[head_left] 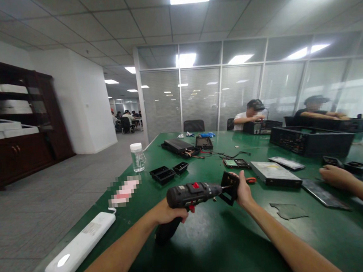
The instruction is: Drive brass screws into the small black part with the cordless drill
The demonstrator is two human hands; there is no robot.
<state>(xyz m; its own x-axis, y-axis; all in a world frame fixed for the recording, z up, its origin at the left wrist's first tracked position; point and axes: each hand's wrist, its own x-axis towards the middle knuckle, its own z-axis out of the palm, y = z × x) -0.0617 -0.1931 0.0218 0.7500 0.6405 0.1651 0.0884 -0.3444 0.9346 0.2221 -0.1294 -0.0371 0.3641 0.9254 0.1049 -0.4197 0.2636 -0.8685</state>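
Observation:
My left hand (166, 212) is wrapped round the grip of a black cordless drill (185, 195) with red switches. The drill lies level above the table and points right. Its bit meets or nearly touches a small black bracket (229, 183) with an opening in it; exact contact is hard to tell. My right hand (244, 193) grips that bracket by its right side and holds it up off the green table (206, 239). Just behind the right hand lies a tool with orange handles (251, 180), partly hidden.
Black trays (162, 175), a water bottle (137, 157) and a white power strip (83, 246) stand left. An optical drive (275, 173), a hard drive (236, 163) and a computer case (310, 139) lie right. A co-worker's hand (336, 176) reaches in at right.

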